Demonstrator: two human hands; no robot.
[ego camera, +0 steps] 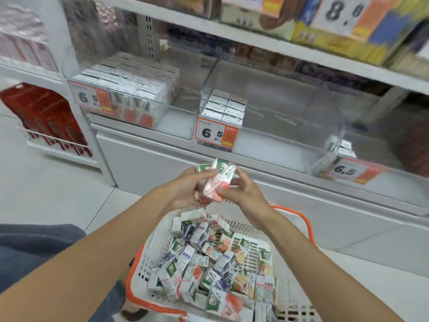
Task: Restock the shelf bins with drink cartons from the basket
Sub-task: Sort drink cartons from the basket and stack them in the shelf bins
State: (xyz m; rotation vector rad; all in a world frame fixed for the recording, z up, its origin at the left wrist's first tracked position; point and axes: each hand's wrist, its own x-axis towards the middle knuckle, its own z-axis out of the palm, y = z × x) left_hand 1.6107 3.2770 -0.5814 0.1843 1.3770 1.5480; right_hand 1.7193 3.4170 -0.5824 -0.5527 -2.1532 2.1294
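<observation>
Clasping drink cartons (217, 182) above the basket (151, 248), left grip (185, 189) and right grip (242, 194) both curled round them.

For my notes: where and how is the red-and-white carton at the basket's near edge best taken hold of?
Probably from above, pinching its two long narrow sides: the red-and-white carton lies broad face up atop the pile in the basket, nothing over it. The left hand and right hand are both gripping the held carton.
</observation>
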